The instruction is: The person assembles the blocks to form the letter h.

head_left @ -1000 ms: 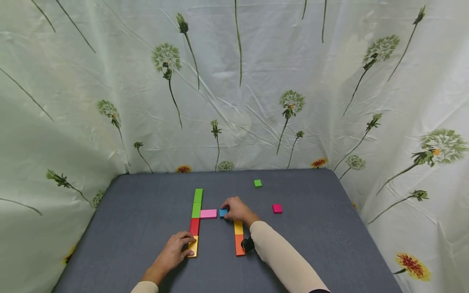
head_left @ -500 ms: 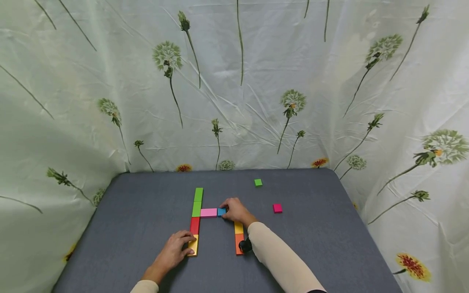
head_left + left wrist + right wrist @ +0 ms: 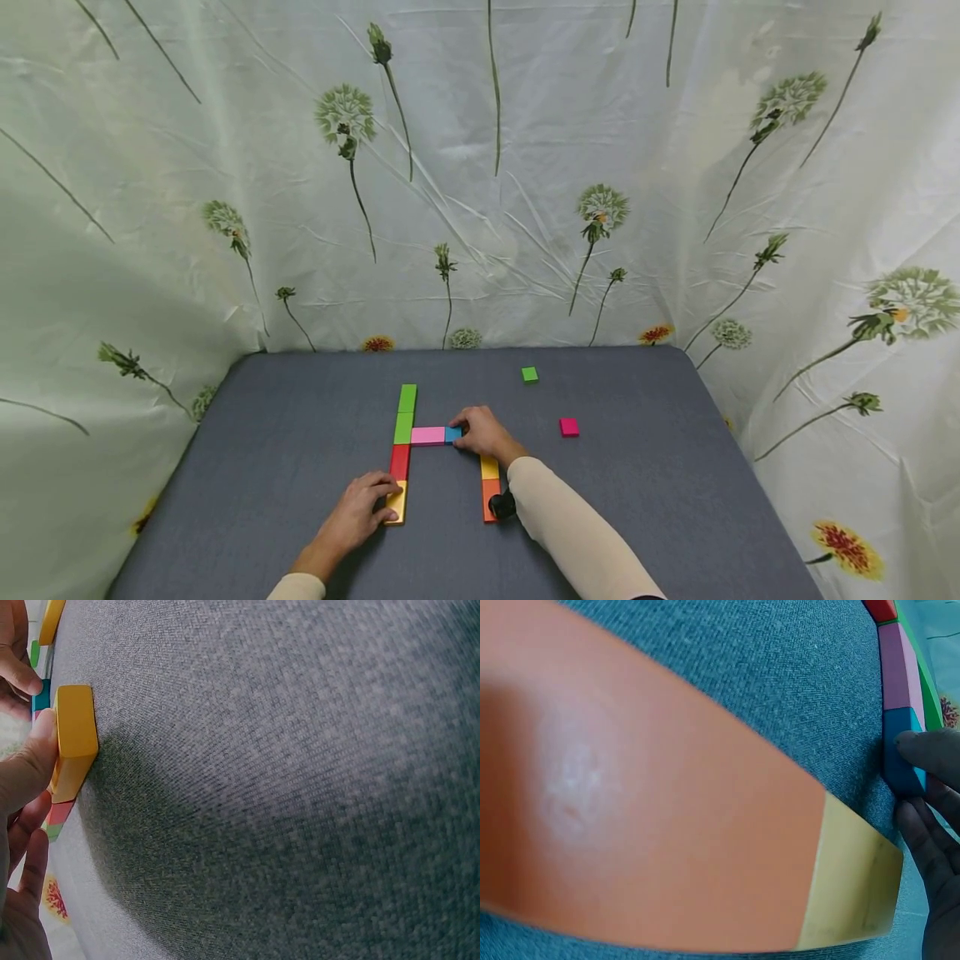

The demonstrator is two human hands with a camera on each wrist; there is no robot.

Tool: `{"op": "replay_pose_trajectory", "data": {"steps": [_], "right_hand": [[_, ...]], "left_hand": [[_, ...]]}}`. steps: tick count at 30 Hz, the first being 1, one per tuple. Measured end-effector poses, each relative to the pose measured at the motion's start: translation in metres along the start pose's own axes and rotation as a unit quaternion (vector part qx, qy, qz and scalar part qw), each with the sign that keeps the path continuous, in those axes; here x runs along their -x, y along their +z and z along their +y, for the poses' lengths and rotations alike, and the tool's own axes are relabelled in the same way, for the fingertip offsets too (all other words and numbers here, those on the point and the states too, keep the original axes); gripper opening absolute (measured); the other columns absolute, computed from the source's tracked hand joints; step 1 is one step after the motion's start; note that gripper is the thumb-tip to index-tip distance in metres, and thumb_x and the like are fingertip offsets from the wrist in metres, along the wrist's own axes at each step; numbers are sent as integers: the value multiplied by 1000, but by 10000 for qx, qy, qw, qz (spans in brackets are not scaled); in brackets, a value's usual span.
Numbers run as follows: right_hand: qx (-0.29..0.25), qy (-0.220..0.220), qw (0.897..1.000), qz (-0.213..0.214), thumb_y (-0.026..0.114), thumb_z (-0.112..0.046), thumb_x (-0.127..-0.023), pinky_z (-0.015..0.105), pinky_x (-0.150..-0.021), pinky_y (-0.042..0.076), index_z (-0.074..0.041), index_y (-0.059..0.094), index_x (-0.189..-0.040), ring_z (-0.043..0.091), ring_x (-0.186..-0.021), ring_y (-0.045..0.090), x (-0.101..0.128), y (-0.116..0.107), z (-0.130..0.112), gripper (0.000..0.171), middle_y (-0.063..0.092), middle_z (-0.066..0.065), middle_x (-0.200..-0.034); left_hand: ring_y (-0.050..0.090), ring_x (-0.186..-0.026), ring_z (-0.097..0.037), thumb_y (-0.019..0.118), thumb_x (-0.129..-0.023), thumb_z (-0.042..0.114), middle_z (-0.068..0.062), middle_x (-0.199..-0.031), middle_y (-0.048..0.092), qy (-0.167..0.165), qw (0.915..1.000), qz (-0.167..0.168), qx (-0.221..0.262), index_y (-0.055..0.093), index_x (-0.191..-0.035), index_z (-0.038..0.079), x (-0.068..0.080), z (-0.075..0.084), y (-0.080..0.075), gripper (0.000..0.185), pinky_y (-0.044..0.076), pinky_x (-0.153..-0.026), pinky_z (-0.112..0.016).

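While both hands rest on the grey fabric-covered bench (image 3: 300, 417), flat coloured blocks lie in two columns joined by a crossbar

Right hand (image 3: 483, 432): fingertips pinch the small blue square block (image 3: 453, 434), which touches the end of the pink rectangular block (image 3: 427, 435). Left hand (image 3: 356, 515): thumb and curled fingers hold the yellow rectangular block (image 3: 397, 502) at the near end of the left column, below a red block (image 3: 400, 462) and two green blocks (image 3: 405, 413). Right column: a yellow block (image 3: 488, 467) over an orange block (image 3: 487, 500), beside the cream sleeve (image 3: 577, 542). Loose, well apart: small green square (image 3: 529, 374), small magenta square (image 3: 568, 427). Backdrop: dandelion-print curtain (image 3: 225, 167)
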State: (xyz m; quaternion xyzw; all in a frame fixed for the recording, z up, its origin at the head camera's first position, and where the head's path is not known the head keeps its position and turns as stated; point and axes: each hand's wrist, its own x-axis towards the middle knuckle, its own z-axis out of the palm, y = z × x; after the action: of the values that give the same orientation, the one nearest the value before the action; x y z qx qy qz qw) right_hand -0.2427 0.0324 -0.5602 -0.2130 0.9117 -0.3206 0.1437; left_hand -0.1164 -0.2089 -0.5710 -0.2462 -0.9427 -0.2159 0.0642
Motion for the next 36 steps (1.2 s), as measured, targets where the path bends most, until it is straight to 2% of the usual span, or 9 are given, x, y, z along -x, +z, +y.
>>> {"op": "replay_pose_trajectory", "data": {"steps": [11, 16, 20, 26, 31, 36], "right_hand": [[-95, 39, 9999, 37, 77, -10, -81, 28, -81, 50, -5, 73, -107, 13, -86, 57, 3, -1, -1, 26, 67, 6, -104], [-458, -282, 9985, 127, 79, -9, -79, 31, -82, 51, -2, 70, -109, 18, -92, 62, 5, -9, 5, 32, 66, 7, -103], [-714, -412, 9960, 342, 78, -9, -79, 38, -86, 51, -1, 69, -112, 24, -99, 62, 9, -21, 15, 35, 66, 9, -107], [-784, -139, 9938, 782, 77, -9, -81, 41, -87, 50, -2, 68, -113, 26, -102, 61, 23, -41, 37, 34, 65, 9, -110], [-824, 118, 9900, 1140, 77, -5, -79, 43, -86, 50, -2, 69, -108, 27, -99, 61, 37, -59, 59, 31, 67, 10, -105], [-725, 391, 9854, 1487, 78, -5, -78, 46, -85, 49, -2, 70, -107, 28, -98, 60, 53, -77, 82, 30, 66, 10, -104]], "left_hand": [[60, -91, -19, 85, -69, 16, 0, -96, 62, -111, 9999, -110, 16, 71, -92, 7, -1, 1, 1, 28, 49, -81, -41], [60, -91, -20, 84, -69, 15, 0, -96, 62, -24, 9999, -75, 64, 71, -92, 7, -2, 0, 0, 28, 48, -81, -41], [60, -91, -20, 84, -69, 16, -1, -97, 62, -83, 9999, -137, 54, 71, -93, 6, -2, 0, 0, 28, 48, -82, -41], [60, -92, -21, 85, -69, 14, -1, -98, 63, -123, 9998, -158, 35, 71, -93, 6, -1, 0, 0, 29, 49, -82, -42], [60, -90, -21, 85, -67, 13, -1, -96, 63, 40, 10000, 12, -1, 71, -91, 6, -1, -1, 1, 29, 49, -80, -42], [60, -90, -21, 85, -67, 14, -1, -96, 63, -53, 10000, -45, -2, 71, -91, 7, -1, 2, 1, 29, 49, -80, -42]]}}
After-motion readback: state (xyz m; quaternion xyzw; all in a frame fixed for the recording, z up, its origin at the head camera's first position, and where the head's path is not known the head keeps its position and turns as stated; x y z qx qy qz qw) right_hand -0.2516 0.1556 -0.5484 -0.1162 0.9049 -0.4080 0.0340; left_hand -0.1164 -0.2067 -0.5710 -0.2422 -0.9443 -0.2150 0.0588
